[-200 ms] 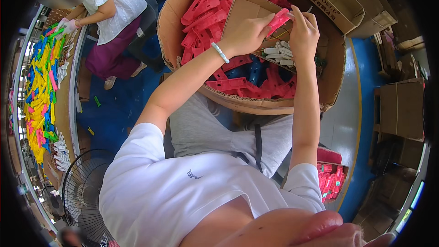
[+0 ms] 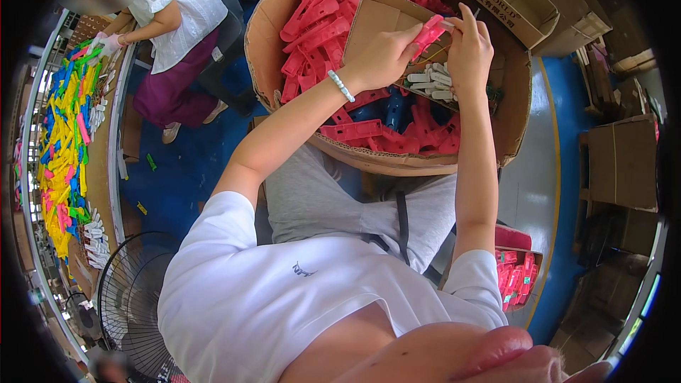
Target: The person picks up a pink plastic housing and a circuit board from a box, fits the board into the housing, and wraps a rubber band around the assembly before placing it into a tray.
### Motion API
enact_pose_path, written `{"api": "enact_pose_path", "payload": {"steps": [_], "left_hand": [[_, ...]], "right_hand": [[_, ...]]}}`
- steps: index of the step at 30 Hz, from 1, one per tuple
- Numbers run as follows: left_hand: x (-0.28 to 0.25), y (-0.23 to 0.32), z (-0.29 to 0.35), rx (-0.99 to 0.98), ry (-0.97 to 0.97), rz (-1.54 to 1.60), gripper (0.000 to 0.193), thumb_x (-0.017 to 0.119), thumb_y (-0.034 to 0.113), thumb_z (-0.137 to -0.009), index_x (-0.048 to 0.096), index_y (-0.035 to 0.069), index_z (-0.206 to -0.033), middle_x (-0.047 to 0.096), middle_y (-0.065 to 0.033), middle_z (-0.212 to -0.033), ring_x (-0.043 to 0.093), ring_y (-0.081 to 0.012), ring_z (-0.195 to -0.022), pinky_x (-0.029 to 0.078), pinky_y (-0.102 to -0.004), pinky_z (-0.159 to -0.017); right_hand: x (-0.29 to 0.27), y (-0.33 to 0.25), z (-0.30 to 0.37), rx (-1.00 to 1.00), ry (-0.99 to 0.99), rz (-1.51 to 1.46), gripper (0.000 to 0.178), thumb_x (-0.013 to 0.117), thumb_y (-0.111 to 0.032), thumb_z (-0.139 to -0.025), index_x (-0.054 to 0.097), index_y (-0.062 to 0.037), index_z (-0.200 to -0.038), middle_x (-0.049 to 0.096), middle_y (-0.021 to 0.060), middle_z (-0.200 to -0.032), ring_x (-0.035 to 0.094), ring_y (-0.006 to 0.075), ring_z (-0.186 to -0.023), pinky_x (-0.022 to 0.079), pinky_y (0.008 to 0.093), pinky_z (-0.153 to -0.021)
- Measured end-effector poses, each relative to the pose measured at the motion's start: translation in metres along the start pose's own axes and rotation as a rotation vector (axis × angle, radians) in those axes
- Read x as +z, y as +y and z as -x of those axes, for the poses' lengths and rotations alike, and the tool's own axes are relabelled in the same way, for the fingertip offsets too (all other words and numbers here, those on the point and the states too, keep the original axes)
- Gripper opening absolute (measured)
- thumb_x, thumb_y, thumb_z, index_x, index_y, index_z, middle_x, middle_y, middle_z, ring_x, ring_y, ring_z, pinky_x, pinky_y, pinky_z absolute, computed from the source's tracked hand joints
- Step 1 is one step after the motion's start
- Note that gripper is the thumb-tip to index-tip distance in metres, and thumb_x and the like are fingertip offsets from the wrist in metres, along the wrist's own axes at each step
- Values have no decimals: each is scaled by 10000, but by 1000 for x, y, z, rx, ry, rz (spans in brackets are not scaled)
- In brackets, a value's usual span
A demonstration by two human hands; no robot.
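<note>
Above the big carton, my left hand (image 2: 386, 57) is closed on a pinkish-red plastic casing (image 2: 428, 34), held tilted between thumb and fingers. My right hand (image 2: 470, 53) meets the casing's upper end, thumb and fingers pinched round a small whitish part (image 2: 446, 25); the fingers partly hide it. A thin tip shows behind the right fingers, and I cannot make out what it belongs to. Just below the hands, several white oblong pieces (image 2: 430, 79) lie in an open cardboard box (image 2: 372, 18) resting inside the carton, with thin wires and bits of green near them.
Many red casings (image 2: 319, 21) fill the large carton (image 2: 264, 42); dark blue pieces lie among them. A smaller box of red parts (image 2: 516, 276) stands at the lower right. On the left are a fan (image 2: 135, 305), a bench with colourful parts (image 2: 67, 149), and a gloved co-worker (image 2: 170, 21).
My right index finger has lifted a little, and the casing has shifted slightly left and down. Both hands keep their grip.
</note>
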State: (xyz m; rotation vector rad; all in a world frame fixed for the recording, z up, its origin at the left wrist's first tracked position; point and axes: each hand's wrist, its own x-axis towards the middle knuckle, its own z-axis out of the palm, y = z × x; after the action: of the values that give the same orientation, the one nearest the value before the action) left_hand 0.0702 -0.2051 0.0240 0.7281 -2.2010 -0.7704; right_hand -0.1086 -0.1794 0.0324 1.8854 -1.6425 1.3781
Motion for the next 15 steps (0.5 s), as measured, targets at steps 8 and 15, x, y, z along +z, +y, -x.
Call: {"api": "enact_pose_path", "payload": {"steps": [8,15], "left_hand": [[-6,24,20,40,44,196,389,502,127,-992,492,-38,-1344,627,-140,-1220,649,-188,-1003,505,-310,-875],[-14,108,64,-81,-47,1206,452,474,124,-1000,377,-7,-1421,636,-166,-1053,665,-251,-824,554,-340,-672]], "right_hand": [[-43,-25,-6,236,-65,-528,395,649,-16,-864,572,18,-1249,706,87,-1051,643,145,-912,529,290,-801],[-102,-59,17,299,-55,-1010,362,627,56,-870,593,41,-1230,624,111,-1228,594,149,-1079,492,284,-924]]}}
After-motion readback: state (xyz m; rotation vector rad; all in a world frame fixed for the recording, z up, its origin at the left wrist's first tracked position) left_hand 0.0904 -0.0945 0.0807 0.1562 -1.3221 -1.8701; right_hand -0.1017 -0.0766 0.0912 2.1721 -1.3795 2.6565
